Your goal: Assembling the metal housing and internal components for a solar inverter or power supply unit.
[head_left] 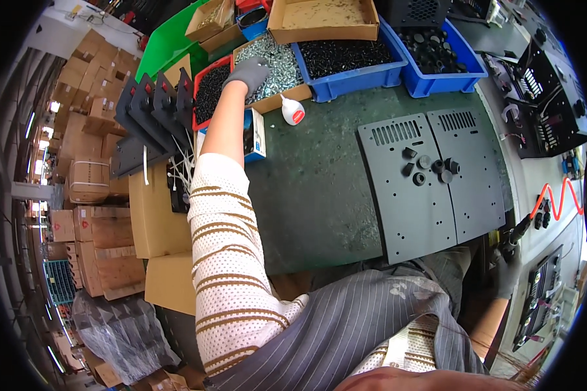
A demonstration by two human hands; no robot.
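Observation:
My left hand, in a grey glove, reaches into a cardboard box of silver screws at the back. Its fingers curl down among the screws, and what they hold is hidden. At the right edge of the table my right hand, gloved too and blurred, closes around a dark power screwdriver with a red coiled hose. Two dark grey metal panels with slots and holes lie side by side at the table's right. Several black rubber feet sit loose on them.
Blue bins of black screws and black round parts line the back. A white squeeze bottle stands before them. Upright black brackets and white cable ties are at left. Black metal housings stand far right.

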